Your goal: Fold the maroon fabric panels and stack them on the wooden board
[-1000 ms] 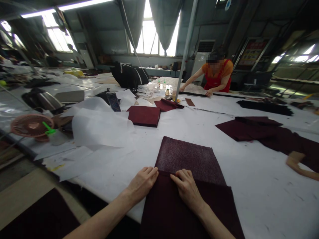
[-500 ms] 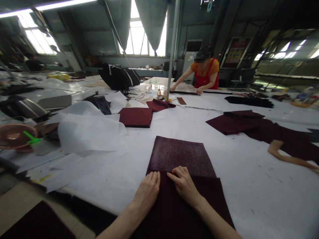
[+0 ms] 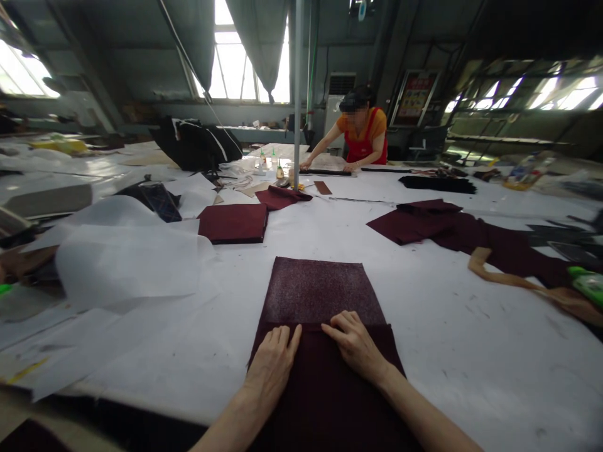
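Note:
A dark maroon fabric piece [image 3: 320,290] lies in front of me on the white table [image 3: 452,326], its near part folded over into a darker flap [image 3: 325,389]. My left hand [image 3: 273,367] rests flat on the flap near the fold edge, fingers together and stretched out. My right hand [image 3: 355,345] lies beside it on the same fold edge, fingers bent slightly and pressing the cloth. Neither hand holds anything.
A stack of maroon pieces [image 3: 233,223] and white paper sheets [image 3: 132,263] lie to the left. More maroon cloth [image 3: 452,229] lies at right with a tan strip [image 3: 513,276]. A metal pole [image 3: 296,94] stands mid-table. A person in an orange shirt and red apron [image 3: 360,135] works at the far end.
The view has swung to the right, so the pink fan has left the frame. My hands have stayed on the fold, the left one sliding slightly along it.

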### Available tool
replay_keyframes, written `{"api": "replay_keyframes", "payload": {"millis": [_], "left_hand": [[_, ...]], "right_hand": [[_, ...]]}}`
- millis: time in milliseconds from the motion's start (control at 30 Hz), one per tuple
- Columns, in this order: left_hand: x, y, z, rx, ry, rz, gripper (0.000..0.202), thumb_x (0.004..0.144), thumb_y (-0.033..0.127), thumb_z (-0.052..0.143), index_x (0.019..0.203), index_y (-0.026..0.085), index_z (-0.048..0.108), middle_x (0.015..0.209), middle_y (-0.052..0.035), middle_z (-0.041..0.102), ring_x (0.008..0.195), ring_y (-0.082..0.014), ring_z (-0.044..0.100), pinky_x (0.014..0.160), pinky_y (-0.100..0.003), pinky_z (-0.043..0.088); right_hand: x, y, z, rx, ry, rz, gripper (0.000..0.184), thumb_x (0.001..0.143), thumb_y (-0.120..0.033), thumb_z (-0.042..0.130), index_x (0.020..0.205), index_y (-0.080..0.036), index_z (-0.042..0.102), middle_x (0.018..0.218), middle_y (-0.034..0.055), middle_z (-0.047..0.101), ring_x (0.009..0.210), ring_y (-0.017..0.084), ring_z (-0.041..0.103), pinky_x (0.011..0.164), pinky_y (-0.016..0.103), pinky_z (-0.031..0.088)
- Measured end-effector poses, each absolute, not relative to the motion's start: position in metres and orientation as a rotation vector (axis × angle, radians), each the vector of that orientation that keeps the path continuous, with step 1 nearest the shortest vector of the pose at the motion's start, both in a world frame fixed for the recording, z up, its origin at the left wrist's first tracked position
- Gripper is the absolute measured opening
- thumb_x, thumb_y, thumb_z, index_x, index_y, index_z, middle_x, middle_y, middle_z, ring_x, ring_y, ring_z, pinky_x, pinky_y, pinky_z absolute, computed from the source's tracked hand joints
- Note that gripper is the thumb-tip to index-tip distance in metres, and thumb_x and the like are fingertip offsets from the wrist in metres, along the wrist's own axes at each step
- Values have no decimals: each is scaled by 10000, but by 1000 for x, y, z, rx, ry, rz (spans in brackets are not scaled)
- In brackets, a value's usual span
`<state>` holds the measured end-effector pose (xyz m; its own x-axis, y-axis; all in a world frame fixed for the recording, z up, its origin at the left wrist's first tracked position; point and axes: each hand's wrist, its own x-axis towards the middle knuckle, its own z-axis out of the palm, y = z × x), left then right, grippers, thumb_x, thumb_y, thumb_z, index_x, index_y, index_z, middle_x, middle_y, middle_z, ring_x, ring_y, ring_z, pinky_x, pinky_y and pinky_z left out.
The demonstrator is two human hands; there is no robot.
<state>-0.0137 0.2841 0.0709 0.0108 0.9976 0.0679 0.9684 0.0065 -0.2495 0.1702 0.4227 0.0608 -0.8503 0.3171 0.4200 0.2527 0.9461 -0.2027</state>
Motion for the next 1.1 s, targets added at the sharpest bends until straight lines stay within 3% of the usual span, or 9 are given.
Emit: {"api": "replay_keyframes", "payload": {"millis": [133, 200, 333, 500, 667, 900, 1100], "left_hand": [[-8, 289, 70, -2079, -1979, 146, 531, 793, 1, 435, 1313, 91, 497, 1132, -136, 575, 1024, -243, 528, 885, -374, 449], [-3, 292, 71, -2087, -1958, 164, 543, 792, -2, 435, 1327, 76, 480, 1079, -128, 588, 979, -235, 540, 855, -364, 464], [8, 298, 76, -2089, -1999, 209, 607, 813, 32, 442, 1402, 166, 396, 924, -83, 595, 814, -225, 556, 723, -370, 489], [17, 305, 72, -2133, -1911, 129, 520, 798, 6, 450, 1308, 85, 507, 1138, -140, 578, 1002, -239, 531, 872, -371, 462], [31, 312, 72, -2147, -1920, 182, 598, 815, 30, 450, 1397, 160, 406, 928, -84, 595, 812, -224, 552, 704, -363, 491], [45, 323, 69, -2169, -1856, 104, 522, 787, 2, 465, 1297, 96, 518, 1068, -122, 590, 924, -221, 539, 793, -345, 479], [61, 332, 75, -2194, -1901, 160, 559, 817, 41, 467, 1364, 156, 452, 948, -82, 603, 829, -217, 559, 719, -352, 492]], "right_hand": [[177, 426, 60, -402, -2641, 178, 299, 925, -100, 449, 1156, -196, 612, 913, 69, 583, 856, 192, 467, 795, 363, 367], [181, 428, 60, -400, -2640, 169, 299, 927, -100, 442, 1155, -196, 609, 913, 69, 583, 852, 192, 469, 792, 363, 366], [190, 431, 60, -409, -2651, 158, 288, 942, -116, 417, 1146, -190, 606, 920, 68, 578, 854, 191, 466, 788, 363, 364], [204, 436, 61, -427, -2663, 116, 283, 939, -117, 417, 1142, -182, 603, 916, 66, 570, 856, 189, 464, 788, 362, 365], [218, 440, 61, -454, -2660, 102, 280, 936, -121, 421, 1134, -191, 606, 919, 65, 572, 863, 191, 472, 801, 367, 368], [236, 447, 61, -460, -2665, 89, 289, 940, -125, 414, 1157, -187, 594, 913, 63, 579, 874, 190, 478, 817, 375, 380], [249, 452, 61, -463, -2663, 25, 279, 943, -147, 425, 1159, -193, 596, 921, 72, 590, 890, 199, 493, 819, 381, 383]]}}
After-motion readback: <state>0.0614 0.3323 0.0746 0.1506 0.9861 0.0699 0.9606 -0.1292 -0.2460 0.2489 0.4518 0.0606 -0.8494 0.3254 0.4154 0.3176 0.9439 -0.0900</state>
